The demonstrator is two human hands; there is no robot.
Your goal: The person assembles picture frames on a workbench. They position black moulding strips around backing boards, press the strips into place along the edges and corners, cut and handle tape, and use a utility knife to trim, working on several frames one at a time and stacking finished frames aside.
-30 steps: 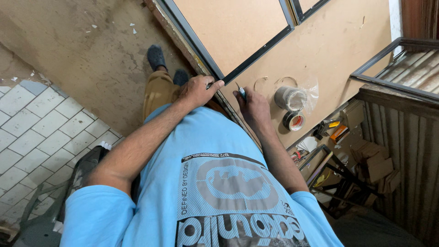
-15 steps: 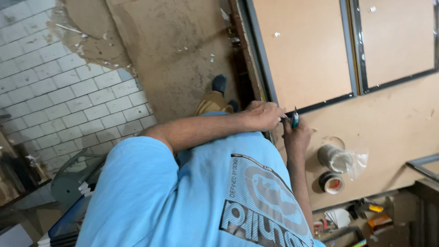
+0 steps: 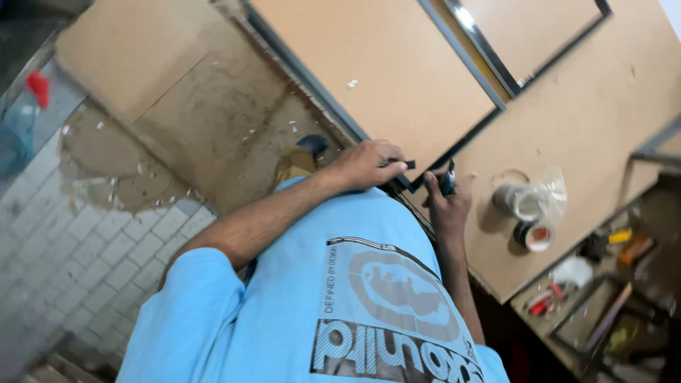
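A dark frame (image 3: 369,138) lies on the board (image 3: 567,142), its near corner under the left hand (image 3: 365,164), fingers curled over it. The right hand (image 3: 445,202) clasps a small tool (image 3: 447,183), mostly hidden. Tape rolls (image 3: 528,220) sit nearby, blurred

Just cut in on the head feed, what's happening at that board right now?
A person in a light blue shirt bends over a board table. The left hand grips the corner of a dark metal frame lying on it. The right hand holds a small dark tool against that corner. Tape rolls lie beside it.
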